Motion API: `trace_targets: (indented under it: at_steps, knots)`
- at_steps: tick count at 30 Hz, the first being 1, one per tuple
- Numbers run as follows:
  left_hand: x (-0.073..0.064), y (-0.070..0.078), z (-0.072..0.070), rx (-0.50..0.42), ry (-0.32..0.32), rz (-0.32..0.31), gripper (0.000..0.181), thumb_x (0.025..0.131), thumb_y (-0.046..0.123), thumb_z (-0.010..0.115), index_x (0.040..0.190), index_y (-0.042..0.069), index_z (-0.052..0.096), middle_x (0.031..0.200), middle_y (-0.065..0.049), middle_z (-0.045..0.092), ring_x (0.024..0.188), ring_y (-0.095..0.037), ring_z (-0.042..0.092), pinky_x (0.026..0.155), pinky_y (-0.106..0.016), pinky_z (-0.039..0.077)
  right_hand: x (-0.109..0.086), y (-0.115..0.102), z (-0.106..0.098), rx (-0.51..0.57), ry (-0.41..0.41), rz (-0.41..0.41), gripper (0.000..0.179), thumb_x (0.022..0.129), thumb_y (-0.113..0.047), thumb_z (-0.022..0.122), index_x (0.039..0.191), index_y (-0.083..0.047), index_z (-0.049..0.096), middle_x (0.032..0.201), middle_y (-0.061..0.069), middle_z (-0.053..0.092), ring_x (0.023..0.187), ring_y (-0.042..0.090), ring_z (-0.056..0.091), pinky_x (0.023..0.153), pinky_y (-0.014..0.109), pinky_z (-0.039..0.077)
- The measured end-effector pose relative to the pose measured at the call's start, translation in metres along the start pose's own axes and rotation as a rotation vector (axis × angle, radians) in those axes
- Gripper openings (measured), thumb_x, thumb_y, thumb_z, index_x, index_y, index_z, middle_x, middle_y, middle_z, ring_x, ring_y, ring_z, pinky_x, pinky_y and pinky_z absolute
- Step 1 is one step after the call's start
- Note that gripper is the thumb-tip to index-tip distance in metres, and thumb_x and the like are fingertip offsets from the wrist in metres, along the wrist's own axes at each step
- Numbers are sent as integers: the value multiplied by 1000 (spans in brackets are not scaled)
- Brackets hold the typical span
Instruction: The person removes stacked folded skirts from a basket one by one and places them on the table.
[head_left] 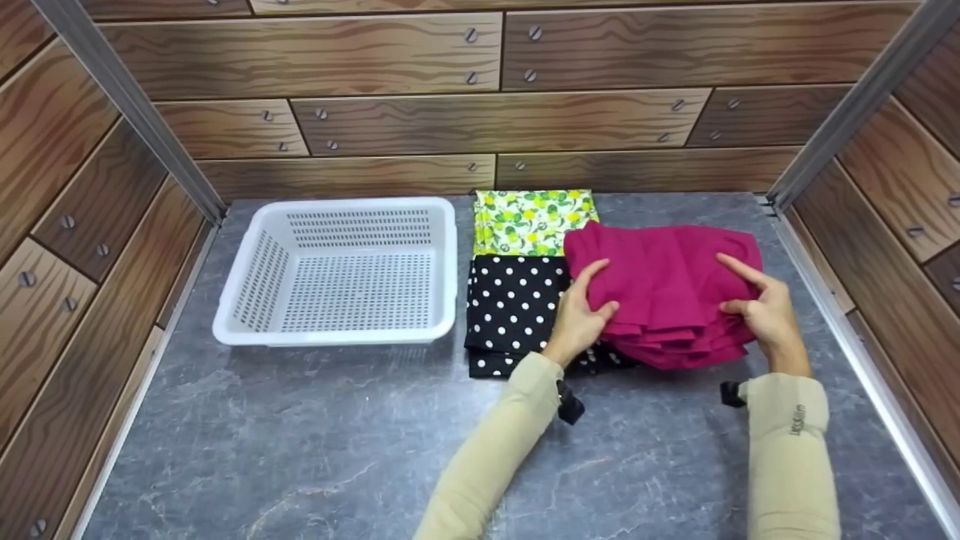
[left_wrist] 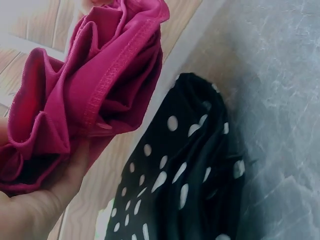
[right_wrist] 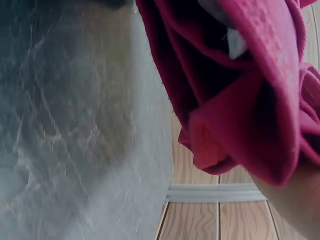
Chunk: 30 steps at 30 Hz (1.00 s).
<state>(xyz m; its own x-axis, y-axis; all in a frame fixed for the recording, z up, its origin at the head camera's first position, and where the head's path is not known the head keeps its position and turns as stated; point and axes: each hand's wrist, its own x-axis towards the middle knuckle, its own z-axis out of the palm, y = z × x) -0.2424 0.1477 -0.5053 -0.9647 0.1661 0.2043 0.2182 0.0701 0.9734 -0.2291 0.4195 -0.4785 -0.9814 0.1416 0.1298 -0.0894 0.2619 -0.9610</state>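
Note:
Both hands hold a folded magenta cloth [head_left: 667, 277], whose loose layered edges face the person. My left hand [head_left: 581, 319] grips its left side, and my right hand [head_left: 769, 315] has the right side. In the left wrist view, the cloth's stitched hem [left_wrist: 107, 82] and folds show above a black polka-dot cloth [left_wrist: 165, 175]. That dotted cloth lies folded on the table, partly covered by the magenta one in the head view. Behind it sits a folded lemon-print cloth [head_left: 532, 221]. A small white patch [right_wrist: 236, 44] shows among the magenta folds in the right wrist view.
A white perforated plastic basket [head_left: 337, 337] stands left of the cloths, with its slotted floor showing. The grey marbled table [head_left: 315, 442] is bounded by wood-patterned walls [head_left: 480, 120] at the back and sides. Metal strips [head_left: 877, 375] run along the side edges.

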Motion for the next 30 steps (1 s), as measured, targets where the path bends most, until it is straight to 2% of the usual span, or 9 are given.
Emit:
trace_targets:
  at_steps: [6, 11, 13, 16, 18, 23, 26, 29, 30]
  knots:
    - [0, 0, 13, 62, -7, 7, 66, 84, -9, 72, 144, 11, 55, 143, -9, 58, 132, -15, 50, 110, -24, 37, -3, 3, -11, -15, 17, 50, 83, 72, 30, 57, 140, -17, 63, 128, -24, 58, 132, 11, 33, 92, 10, 37]
    - [1, 3, 25, 117, -29, -24, 68, 85, -7, 73, 146, 14, 53, 142, -9, 59, 130, -14, 51, 111, -28, 37, -4, 5, -18, 4, 55, 57, 84, 72, 31, 54, 138, -20, 66, 125, -26, 59, 133, 10, 32, 90, 9, 39]
    - [1, 4, 30, 128, -42, -49, 69, 86, -7, 72, 147, 16, 52, 143, -9, 58, 127, -14, 53, 110, -29, 39, -4, 7, -19, 48, 76, 56, 84, 71, 33, 52, 135, -20, 68, 121, -27, 61, 128, 9, 35, 82, 9, 45]
    - [3, 3, 38, 142, -53, -82, 68, 86, -8, 71, 147, 15, 52, 141, -9, 60, 125, -15, 55, 109, -28, 40, -3, 10, -18, 123, 102, 69, 84, 71, 34, 49, 131, -20, 71, 117, -26, 64, 116, 8, 43, 64, 11, 50]
    - [4, 1, 42, 153, -76, -121, 69, 87, -9, 70, 148, 15, 51, 141, -10, 60, 120, -15, 57, 105, -25, 42, -1, 14, -17, 87, 113, 81, 83, 71, 33, 50, 132, -21, 70, 120, -24, 63, 112, 6, 45, 57, 12, 50]
    - [3, -10, 53, 245, -161, -213, 71, 88, -7, 69, 151, 17, 48, 141, -9, 60, 110, -15, 61, 101, -23, 45, 0, 26, -19, -108, 149, 171, 85, 72, 28, 54, 141, -23, 61, 148, 0, 51, 122, 10, 40, 62, 11, 50]
    - [3, -12, 57, 265, -175, -228, 71, 88, -6, 69, 151, 19, 48, 141, -7, 60, 117, -13, 58, 103, -23, 44, -1, 32, -25, -112, 206, 239, 88, 72, 27, 52, 141, -26, 61, 157, 16, 38, 123, 12, 42, 59, 12, 50]
    - [4, -11, 61, 250, -193, -225, 71, 88, -6, 68, 152, 19, 47, 143, -6, 59, 118, -14, 58, 102, -24, 44, -1, 37, -34, -117, 253, 282, 88, 72, 26, 51, 143, -25, 59, 158, 19, 35, 123, 14, 43, 54, 13, 49]
    - [3, -11, 63, 251, -203, -219, 71, 88, -6, 68, 152, 19, 47, 143, -6, 58, 119, -14, 58, 102, -23, 44, 0, 39, -37, -143, 252, 283, 86, 72, 25, 51, 144, -21, 57, 158, 19, 36, 126, 16, 42, 59, 12, 50]
